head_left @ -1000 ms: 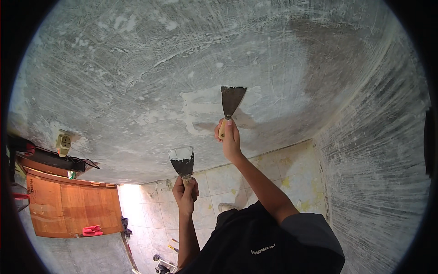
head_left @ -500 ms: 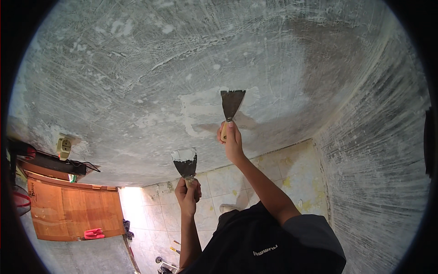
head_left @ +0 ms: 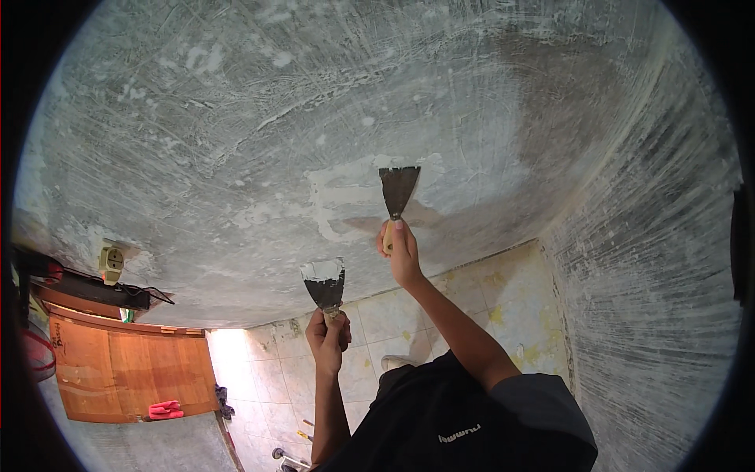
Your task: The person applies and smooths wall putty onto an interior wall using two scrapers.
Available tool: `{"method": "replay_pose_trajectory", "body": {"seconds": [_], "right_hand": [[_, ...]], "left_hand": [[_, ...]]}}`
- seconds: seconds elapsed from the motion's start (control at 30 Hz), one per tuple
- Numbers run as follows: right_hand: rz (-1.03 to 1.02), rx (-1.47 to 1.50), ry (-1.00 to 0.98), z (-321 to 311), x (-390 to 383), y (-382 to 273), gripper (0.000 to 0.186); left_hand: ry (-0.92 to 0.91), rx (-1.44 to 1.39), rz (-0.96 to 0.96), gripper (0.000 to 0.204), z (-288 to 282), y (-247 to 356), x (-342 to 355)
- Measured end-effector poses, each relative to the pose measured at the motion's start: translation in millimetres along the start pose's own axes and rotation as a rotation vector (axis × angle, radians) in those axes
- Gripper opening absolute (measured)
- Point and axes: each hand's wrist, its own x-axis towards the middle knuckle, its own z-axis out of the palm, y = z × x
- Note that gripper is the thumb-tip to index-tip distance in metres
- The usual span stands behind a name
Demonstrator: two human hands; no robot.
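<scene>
- The right hand [head_left: 399, 240] is closed around the pale wooden handle of a putty knife [head_left: 399, 189], whose dark flared blade points to 12 o'clock.
- That blade lies over the right part of a whitish patch [head_left: 346, 193] on the rough grey wall [head_left: 236, 118]; whether its edge touches cannot be told for certain. The patch stretches toward 9 o'clock from the blade.
- The left hand [head_left: 329, 334], at about 7 o'clock from the right, grips a second scraper [head_left: 326, 293], blade likewise up toward 12 o'clock.
- White paste [head_left: 322, 271] coats the outer edge of the second blade; the rest is dark. Its handle is mostly hidden by the fingers.
- A darker stain [head_left: 578, 102] marks the grey surface between 1 and 2 o'clock from the right hand.
- A streaked side wall [head_left: 645, 299] rises at 3 o'clock from it, and pale tiled floor [head_left: 472, 289] shows between 4 and 5 o'clock.
- From the left hand, a cream socket [head_left: 111, 263] sits between 9 and 10 o'clock, an orange-brown wooden panel [head_left: 134, 362] near 9, and a pink cloth [head_left: 165, 410] at 8.
</scene>
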Motion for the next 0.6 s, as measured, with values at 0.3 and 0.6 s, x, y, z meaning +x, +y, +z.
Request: {"method": "replay_pose_trajectory", "body": {"seconds": [0.3,0.6], "right_hand": [[-0.024,-0.048,0.000,9,9,-13,0.045],[-0.055,0.018,0.002,8,-7,-3,0.044]], "left_hand": [[-0.016,-0.010,-0.006,0.010,-3,-1,2],[-0.007,-0.006,0.000,0.020,-10,-2,5]]}}
